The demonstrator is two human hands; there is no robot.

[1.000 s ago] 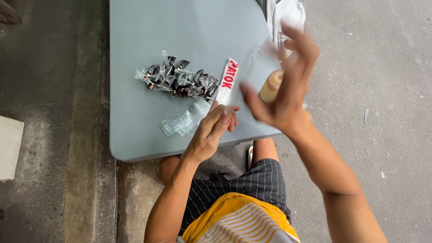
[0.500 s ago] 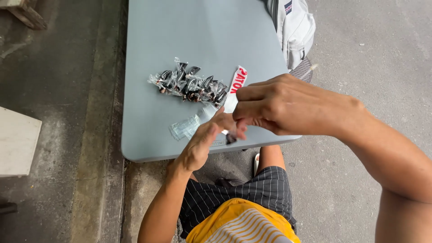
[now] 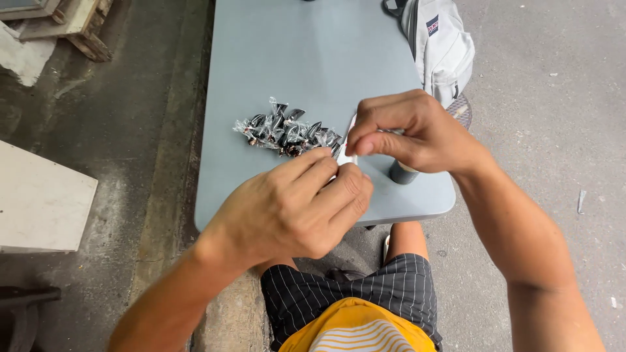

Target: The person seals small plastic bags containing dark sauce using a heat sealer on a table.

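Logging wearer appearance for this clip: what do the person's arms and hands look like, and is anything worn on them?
Both arms are bare as far as the frame shows, with no sleeves in view. The left hand and right hand wear no gloves, and no rings, watch or wristband can be seen. Lower down are dark pinstriped shorts and a yellow top with pale stripes.

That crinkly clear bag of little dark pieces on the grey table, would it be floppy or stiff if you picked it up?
Probably floppy: the clear bag lies flat and wrinkled on the table. Likely light, its dark pieces being small. The glossy film may be slippery, and the pieces could shift inside.
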